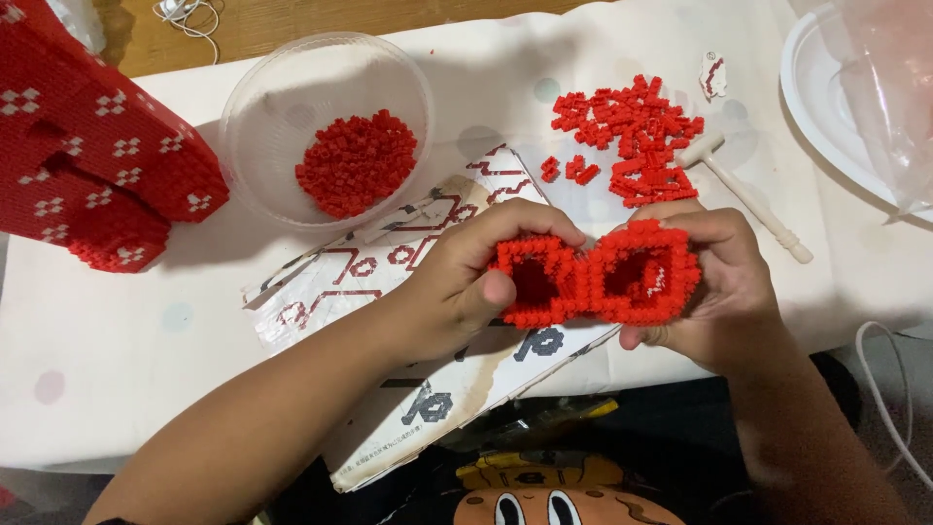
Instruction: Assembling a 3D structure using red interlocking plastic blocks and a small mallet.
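Fingers of left hand (466,277) and right hand (724,292) clamp a red block piece (595,272); bowl (255,146) of red blocks (356,161) sits at ten o'clock.

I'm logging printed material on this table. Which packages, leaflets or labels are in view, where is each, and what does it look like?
Printed instruction sheet: under both hands, creased white paper with red and grey diagrams.
Small paper scrap: top right, beside the loose red bricks, white with red marks.
Clear plastic bag: top right corner, on a white plate.
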